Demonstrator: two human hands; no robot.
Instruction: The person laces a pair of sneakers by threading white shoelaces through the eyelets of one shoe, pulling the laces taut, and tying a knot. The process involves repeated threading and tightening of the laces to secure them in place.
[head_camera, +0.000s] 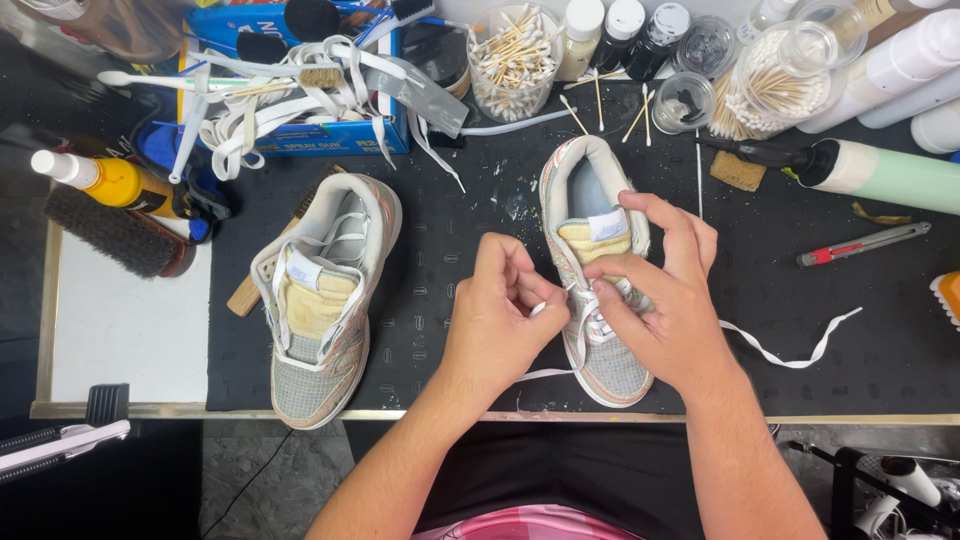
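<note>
the left hand (505, 315) pinched the tip of a white lace (790, 352) beside the right-hand sneaker (592, 250) on the black mat (450, 250). the right hand (665, 300) gripped its eyelet area, apparently holding lace too. another sneaker (320, 300) lay well apart.

A second sneaker (322, 300) lies left; cotton-swab jar (513, 62), utility knife (862, 244), brush (116, 231) nearby.

A white lace (790, 352) was pinched at its tip by the left hand (500, 315), while the right hand (665, 300) was pressed on a pale sneaker (592, 270). A second sneaker (322, 295) was laid at nine o'clock, well apart.
</note>
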